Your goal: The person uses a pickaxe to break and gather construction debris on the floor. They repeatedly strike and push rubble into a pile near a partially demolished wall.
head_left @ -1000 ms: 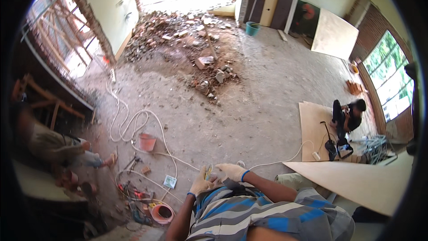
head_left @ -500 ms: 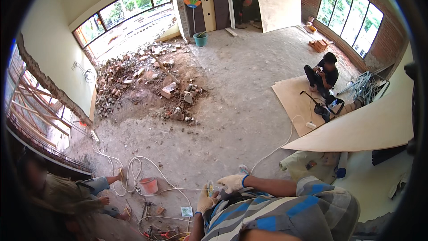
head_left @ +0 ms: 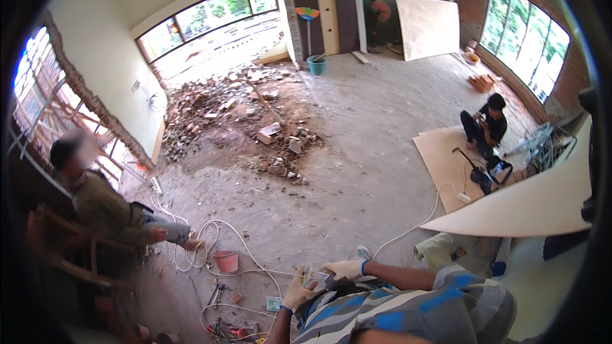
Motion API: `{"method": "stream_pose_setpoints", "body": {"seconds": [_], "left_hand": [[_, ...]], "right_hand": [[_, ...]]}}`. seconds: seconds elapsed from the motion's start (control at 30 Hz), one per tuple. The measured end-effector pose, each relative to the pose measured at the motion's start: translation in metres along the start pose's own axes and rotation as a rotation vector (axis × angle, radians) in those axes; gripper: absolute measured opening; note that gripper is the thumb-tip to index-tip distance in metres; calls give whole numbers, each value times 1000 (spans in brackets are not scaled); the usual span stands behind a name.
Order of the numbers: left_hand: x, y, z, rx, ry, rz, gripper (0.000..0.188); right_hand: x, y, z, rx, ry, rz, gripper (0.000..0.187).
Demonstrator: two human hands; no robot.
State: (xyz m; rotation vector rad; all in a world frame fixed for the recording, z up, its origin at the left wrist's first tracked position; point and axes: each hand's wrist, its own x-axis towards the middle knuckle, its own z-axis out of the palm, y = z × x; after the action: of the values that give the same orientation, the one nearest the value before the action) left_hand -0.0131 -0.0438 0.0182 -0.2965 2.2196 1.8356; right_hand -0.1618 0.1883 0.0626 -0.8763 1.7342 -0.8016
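My left hand [head_left: 298,293], in a cream work glove with a blue cuff, is closed around a small clear-and-yellow object [head_left: 306,275] whose kind I cannot make out. To its right, my right hand [head_left: 345,270], in a matching glove, lies over a black item [head_left: 333,283] at my waist. Its fingers are bent and partly hidden, so what they grip, if anything, does not show. The hands are close together in front of my striped shirt [head_left: 382,309].
White cable [head_left: 245,251] loops over the floor by a red bucket [head_left: 225,261] and hand tools [head_left: 233,330]. Rubble [head_left: 217,108] lies farther off. One person [head_left: 108,204] sits at left. Another [head_left: 488,121] sits on a board [head_left: 440,153] at right, near a leaning panel [head_left: 529,194].
The whole scene has shifted right and down in view. The person at left now sits more upright. My right hand has come down over the black item; my left still holds the small object.
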Motion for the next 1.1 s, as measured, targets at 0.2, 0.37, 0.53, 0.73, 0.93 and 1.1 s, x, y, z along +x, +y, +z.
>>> {"method": "stream_pose_setpoints", "body": {"seconds": [0.2,0.37,0.53,0.73,0.93,1.1], "left_hand": [[-15,41,13,3,17,-26,94],[-22,67,16,-154,14,-166,94],[-19,62,25,-92,64,-25,97],[-27,65,35,104,208,-61,100],[-36,66,50,123,275,-211,118],[-40,67,74,7,362,-251,112]], "right_hand": [[-2,1,1,-60,-26,-25,85],[-4,6,3,-75,-12,-2,79],[-6,9,4,-16,-12,-7,74],[-5,24,-2,-154,-52,82,73],[4,24,-18,-129,-247,114,81],[2,-11,-46,-288,-377,50,87]]}}
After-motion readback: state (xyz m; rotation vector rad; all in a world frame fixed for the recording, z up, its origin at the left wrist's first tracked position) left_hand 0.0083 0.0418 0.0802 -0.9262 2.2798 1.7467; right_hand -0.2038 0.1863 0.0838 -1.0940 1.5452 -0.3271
